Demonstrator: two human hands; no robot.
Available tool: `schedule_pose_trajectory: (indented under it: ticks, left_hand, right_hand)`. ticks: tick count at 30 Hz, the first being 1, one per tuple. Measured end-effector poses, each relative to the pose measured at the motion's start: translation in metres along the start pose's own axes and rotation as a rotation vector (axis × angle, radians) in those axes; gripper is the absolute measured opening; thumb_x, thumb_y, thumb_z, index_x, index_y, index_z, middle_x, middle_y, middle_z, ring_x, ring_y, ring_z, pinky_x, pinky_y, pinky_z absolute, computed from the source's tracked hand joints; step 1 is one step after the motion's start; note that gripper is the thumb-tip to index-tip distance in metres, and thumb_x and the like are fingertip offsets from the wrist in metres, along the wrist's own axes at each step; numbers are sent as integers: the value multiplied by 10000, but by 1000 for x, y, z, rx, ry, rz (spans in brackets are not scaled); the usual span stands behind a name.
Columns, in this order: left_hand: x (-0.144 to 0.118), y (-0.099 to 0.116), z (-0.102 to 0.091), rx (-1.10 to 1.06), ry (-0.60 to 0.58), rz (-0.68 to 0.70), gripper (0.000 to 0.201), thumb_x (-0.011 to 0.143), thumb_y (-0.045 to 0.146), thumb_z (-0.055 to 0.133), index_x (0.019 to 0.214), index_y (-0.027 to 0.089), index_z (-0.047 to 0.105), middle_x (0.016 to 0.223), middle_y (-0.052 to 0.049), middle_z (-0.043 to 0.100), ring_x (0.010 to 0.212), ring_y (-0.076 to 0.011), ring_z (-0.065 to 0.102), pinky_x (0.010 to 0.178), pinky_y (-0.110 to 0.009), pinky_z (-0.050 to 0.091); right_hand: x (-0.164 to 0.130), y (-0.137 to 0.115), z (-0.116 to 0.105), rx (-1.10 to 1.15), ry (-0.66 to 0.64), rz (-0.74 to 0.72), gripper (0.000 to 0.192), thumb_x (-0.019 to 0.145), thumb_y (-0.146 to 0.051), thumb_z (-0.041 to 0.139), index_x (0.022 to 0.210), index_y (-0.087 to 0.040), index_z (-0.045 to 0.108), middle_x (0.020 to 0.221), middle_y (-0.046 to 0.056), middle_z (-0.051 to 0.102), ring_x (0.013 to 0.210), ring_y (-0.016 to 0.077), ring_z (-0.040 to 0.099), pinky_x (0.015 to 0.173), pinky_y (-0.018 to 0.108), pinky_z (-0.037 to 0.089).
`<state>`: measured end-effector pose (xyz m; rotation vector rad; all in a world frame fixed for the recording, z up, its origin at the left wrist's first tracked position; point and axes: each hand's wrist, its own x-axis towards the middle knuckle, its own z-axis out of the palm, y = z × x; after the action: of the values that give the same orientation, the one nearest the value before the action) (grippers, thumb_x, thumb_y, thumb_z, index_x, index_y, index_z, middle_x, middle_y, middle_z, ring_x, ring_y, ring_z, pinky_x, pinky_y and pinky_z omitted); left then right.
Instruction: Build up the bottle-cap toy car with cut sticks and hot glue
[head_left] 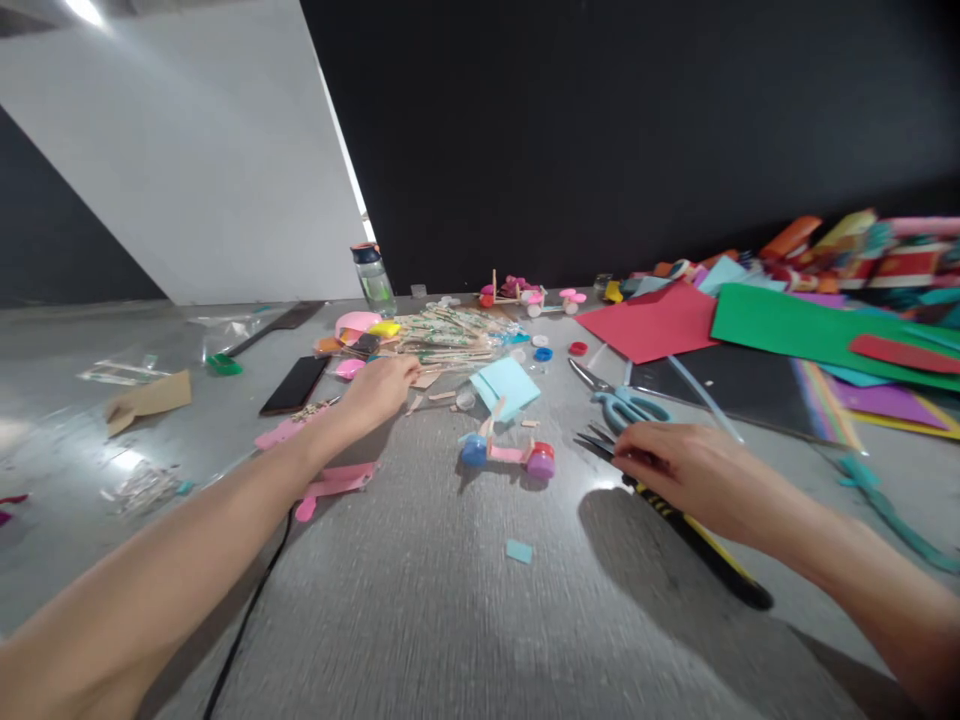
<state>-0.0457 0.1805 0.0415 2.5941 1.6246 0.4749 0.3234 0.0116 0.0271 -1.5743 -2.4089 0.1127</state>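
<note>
My left hand [381, 388] is closed at the near left edge of a pile of wrapped wooden sticks [457, 330]. Its fingers are bent together, and whatever they pinch is hidden. My right hand [679, 462] has its fingers curled over the pliers [705, 555] with yellow-and-black handles, which lie on the table. Just beyond these pliers rest blue-handled scissors [630, 405]. Between my hands stands a small toy car [508, 455] with blue, red and purple bottle-cap wheels and a pink body. Folded light-blue paper [506, 385] lies behind it.
A phone [295, 385] and a water bottle [373, 280] are at the left. Coloured sheets [810, 325] and paint bottles [911, 262] crowd the right. More toy cars [551, 301] stand against the black wall. A black cable [251, 620] runs beneath my left arm.
</note>
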Motion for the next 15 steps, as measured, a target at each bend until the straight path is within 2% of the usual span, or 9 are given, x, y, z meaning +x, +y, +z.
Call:
schedule_pose_trajectory:
  ticks: [2,5,6,7,9,12,13,15]
  left_hand:
    - [-19,7,-16,-81,8,-26,254,999,231,467,892,139,678,774,-41,683,715,-165,651,722,-303,514]
    - [-55,27,-36,-201,34,-42,283,1005,286,417,988,159,670,769,-10,645,663,-130,613,655,-251,484]
    - [-68,36,-40,-259,51,-51,294,1004,315,416,968,166,666,763,-2,623,661,-122,598,646,-241,476]
    - [-80,47,-42,-427,38,-85,281,983,341,467,892,164,665,740,2,604,648,-119,582,635,-240,468]
    - [-103,71,-40,-761,-73,-164,283,949,365,539,787,158,645,707,10,584,618,-108,575,638,-239,480]
    - [-129,108,-25,-1168,-303,-235,247,910,390,628,877,155,697,728,9,622,600,-101,601,607,-228,483]
    - [-133,118,-19,-1253,-374,-248,250,906,393,645,898,153,710,722,11,623,605,-99,611,618,-225,492]
    - [-138,136,-8,-1376,-505,-264,251,897,395,676,923,152,733,757,7,643,638,-99,649,659,-226,518]
  right_hand:
    - [-1,-3,0,39,32,-24,194,1016,-307,510,892,-222,634,815,26,686,702,188,615,642,309,399]
    - [-3,-12,-1,113,57,-73,216,1027,-322,485,903,-222,632,827,28,683,712,182,618,649,311,407]
    - [-4,-17,-1,140,64,-90,222,1030,-328,481,908,-221,632,829,28,680,708,178,614,648,312,406]
    - [-5,-23,-1,174,72,-102,220,1031,-339,486,918,-221,634,822,26,676,698,173,607,645,312,406]
    - [-7,-36,0,289,102,-91,198,1025,-372,518,993,-225,647,777,10,654,655,157,577,617,302,403]
    - [-10,-57,0,658,154,-13,289,1020,-413,541,1246,-245,606,763,-15,628,593,127,534,540,267,406]
    - [-11,-63,0,800,165,13,304,1026,-414,533,1272,-248,598,762,-21,624,572,115,523,517,256,405]
    - [-12,-71,1,1028,174,39,245,1034,-395,516,1153,-228,651,731,-27,619,528,92,505,488,241,398]
